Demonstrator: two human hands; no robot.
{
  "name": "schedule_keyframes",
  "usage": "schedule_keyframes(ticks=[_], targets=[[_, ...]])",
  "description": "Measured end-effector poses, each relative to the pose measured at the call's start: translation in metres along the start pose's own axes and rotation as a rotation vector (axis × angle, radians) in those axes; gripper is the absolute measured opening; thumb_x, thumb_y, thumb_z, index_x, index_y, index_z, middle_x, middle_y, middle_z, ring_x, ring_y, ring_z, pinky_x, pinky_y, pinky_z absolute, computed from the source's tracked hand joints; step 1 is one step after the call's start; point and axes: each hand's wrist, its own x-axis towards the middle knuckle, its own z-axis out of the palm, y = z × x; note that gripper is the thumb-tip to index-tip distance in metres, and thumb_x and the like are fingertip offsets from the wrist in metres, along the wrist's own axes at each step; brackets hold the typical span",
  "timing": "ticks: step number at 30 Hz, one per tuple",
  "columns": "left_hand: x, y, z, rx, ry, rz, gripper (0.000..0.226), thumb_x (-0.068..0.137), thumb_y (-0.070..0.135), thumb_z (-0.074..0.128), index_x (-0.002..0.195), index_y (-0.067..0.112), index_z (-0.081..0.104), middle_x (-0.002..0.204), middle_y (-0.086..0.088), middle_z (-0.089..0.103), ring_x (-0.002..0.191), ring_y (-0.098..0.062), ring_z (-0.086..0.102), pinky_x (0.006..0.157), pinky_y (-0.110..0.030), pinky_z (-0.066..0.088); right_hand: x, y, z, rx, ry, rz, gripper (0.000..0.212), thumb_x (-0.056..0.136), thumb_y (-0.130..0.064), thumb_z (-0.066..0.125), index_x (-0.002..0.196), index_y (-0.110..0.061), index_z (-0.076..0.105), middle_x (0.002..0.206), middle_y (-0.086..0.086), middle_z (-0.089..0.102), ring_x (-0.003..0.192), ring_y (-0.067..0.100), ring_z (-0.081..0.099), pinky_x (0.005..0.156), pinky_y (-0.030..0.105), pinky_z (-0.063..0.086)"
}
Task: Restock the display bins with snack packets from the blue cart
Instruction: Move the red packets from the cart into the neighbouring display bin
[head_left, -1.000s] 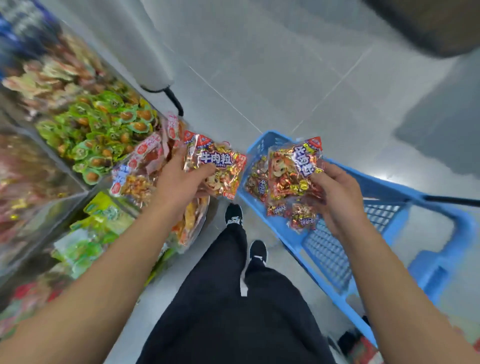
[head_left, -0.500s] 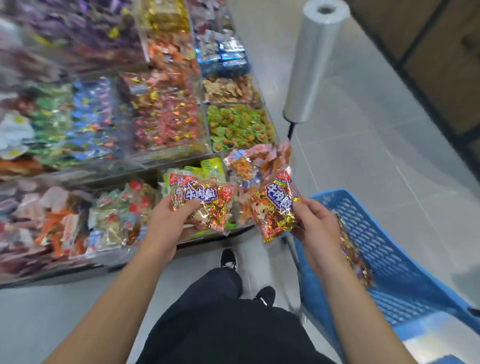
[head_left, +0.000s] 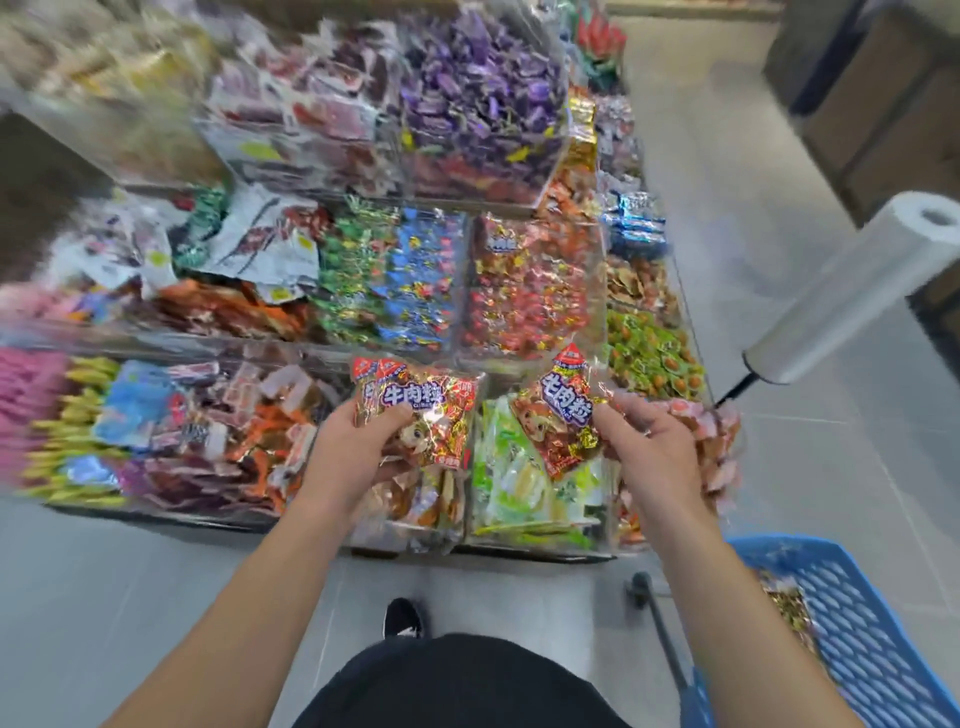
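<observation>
My left hand (head_left: 358, 457) grips a red and gold snack packet (head_left: 431, 410) with blue lettering, held over the front row of clear display bins (head_left: 498, 540). My right hand (head_left: 654, 447) pinches a second packet of the same kind (head_left: 563, 421) just to the right, above a bin of pale green packets (head_left: 519, 488). The blue cart (head_left: 852, 629) stands at the lower right with a few packets (head_left: 784, 608) left inside it.
Tiered bins of mixed sweets fill the view ahead, with purple ones (head_left: 478, 98) at the top and green ones (head_left: 649, 353) at the right. A roll of plastic bags (head_left: 852, 286) juts out on a stand at the right. Grey tiled floor (head_left: 104, 597) lies below.
The view has swung left from the cart to face the bins. Both hands have carried their packets forward over the front row of bins.
</observation>
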Motion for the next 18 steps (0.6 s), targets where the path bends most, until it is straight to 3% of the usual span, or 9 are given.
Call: schedule_keyframes(ticks=[2,5,7,10,12,18], targets=[[0.021,0.012,-0.018,-0.004,-0.020,0.009,0.016,0.089,0.025,0.074,0.103,0.024,0.065,0.073,-0.002,0.073,0.063,-0.014,0.071,0.060,-0.036,0.061,0.010,-0.009,0.025,-0.058,0.005,-0.039,0.006,0.084,-0.026,0.076,0.087,-0.031,0.076,0.083,-0.021,0.074,0.076,-0.006,0.066,0.064,0.007,0.047],[0.048,0.032,-0.036,-0.006,-0.039,-0.006,0.032,0.090,0.026,0.074,0.116,0.017,0.056,0.064,0.004,0.072,0.059,-0.012,0.071,0.057,-0.031,0.059,0.025,-0.022,0.053,-0.198,0.010,-0.106,0.024,0.084,-0.037,0.074,0.106,-0.027,0.076,0.097,-0.015,0.075,0.090,0.001,0.068,0.079,0.023,0.051],[0.061,0.043,-0.042,-0.011,-0.049,-0.013,0.038,0.091,0.026,0.074,0.122,0.014,0.056,0.064,0.002,0.072,0.058,-0.014,0.070,0.055,-0.030,0.058,0.035,-0.031,0.065,-0.248,-0.007,-0.126,0.022,0.085,-0.037,0.073,0.106,-0.030,0.075,0.088,-0.013,0.074,0.077,0.007,0.068,0.071,0.032,0.055],[0.078,0.058,-0.044,-0.021,-0.063,-0.017,0.030,0.090,0.025,0.075,0.115,0.016,0.061,0.081,-0.004,0.077,0.064,-0.019,0.073,0.059,-0.034,0.060,0.054,-0.044,0.076,-0.214,-0.023,-0.159,0.014,0.089,-0.025,0.071,0.093,-0.039,0.073,0.068,-0.013,0.071,0.051,0.006,0.061,0.047,0.021,0.048],[0.090,0.065,-0.042,-0.023,-0.075,-0.004,0.019,0.090,0.025,0.074,0.106,0.021,0.065,0.089,-0.003,0.078,0.067,-0.019,0.074,0.059,-0.033,0.060,0.070,-0.053,0.081,-0.237,-0.005,-0.192,0.019,0.089,-0.019,0.070,0.091,-0.038,0.070,0.070,-0.013,0.072,0.049,0.003,0.060,0.043,0.015,0.044],[0.129,0.088,-0.019,-0.011,-0.062,-0.011,0.028,0.091,0.026,0.073,0.114,0.012,0.065,0.101,-0.012,0.076,0.080,-0.025,0.076,0.068,-0.039,0.063,0.141,-0.068,0.086,-0.275,0.017,-0.182,0.010,0.087,-0.020,0.073,0.088,-0.028,0.067,0.071,-0.008,0.071,0.052,0.003,0.059,0.046,0.016,0.046]])
